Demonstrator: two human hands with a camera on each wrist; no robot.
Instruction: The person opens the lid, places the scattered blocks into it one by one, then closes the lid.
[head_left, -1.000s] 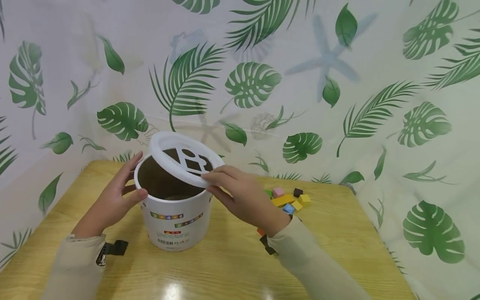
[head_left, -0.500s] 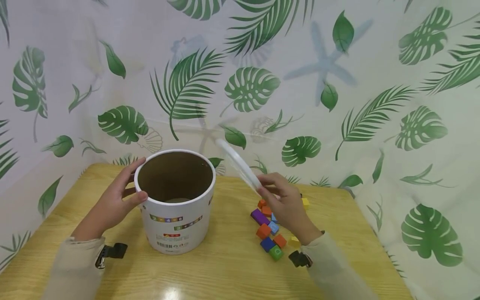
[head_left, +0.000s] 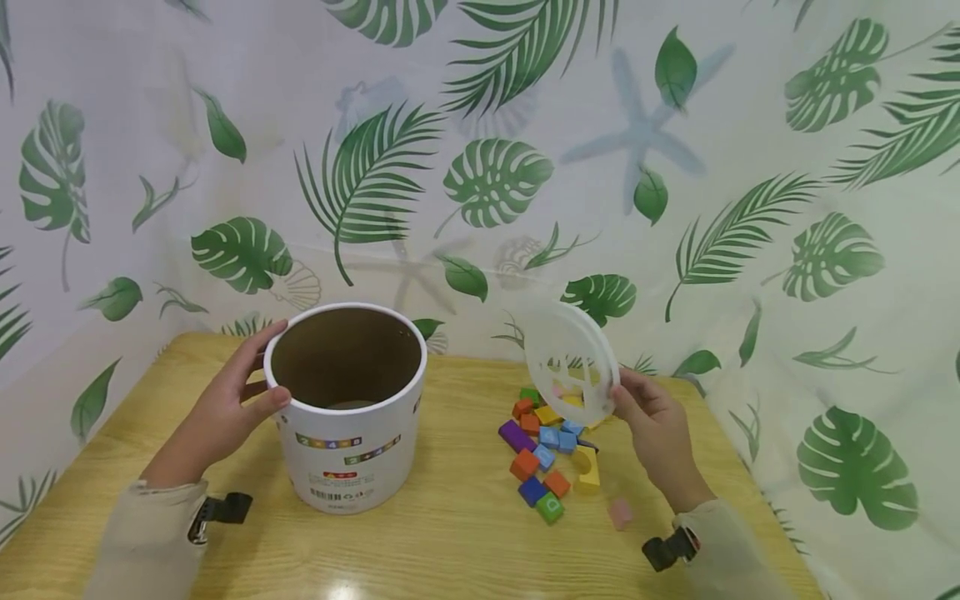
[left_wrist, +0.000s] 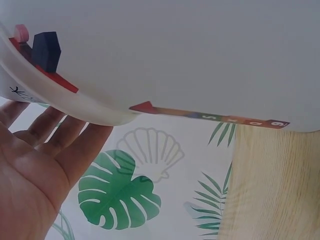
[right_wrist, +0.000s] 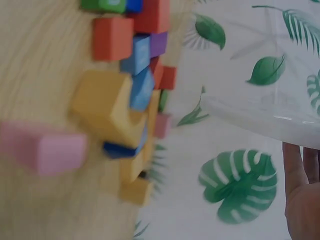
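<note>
The bucket (head_left: 345, 458) stood upright on the left part of the worktop (head_left: 457, 533), its mouth uncovered and its brown inner wall showing. The left hand (head_left: 225, 408) rested against its left side. The fingers were well parted and fairly straight: the thumb touched the near part of the rim, and the others lay farther back along it. The left wrist view showed fingertips against the outside, just beneath the rim.

The right hand (head_left: 660, 433) had the lid (head_left: 562, 337) pinched by its right edge, the thumb on the near face and the fingers bent behind. The lid was tilted steeply, raised and well apart from the bucket; from the head view it hid some of the blocks (head_left: 547, 438). Its face had cut-out holes.

The blocks lay in a loose cluster to the right of the bucket. A purple block (head_left: 517, 435) was at the left edge, a green block (head_left: 550, 507) and a dark blue block (head_left: 533, 491) side by side at the near end. A yellow block (head_left: 588, 475) with a curved notch sat to the right, and a pink block (head_left: 620, 513) lay a little apart.

Behind the worktop hung leaf-printed cloth (head_left: 517, 92).
</note>
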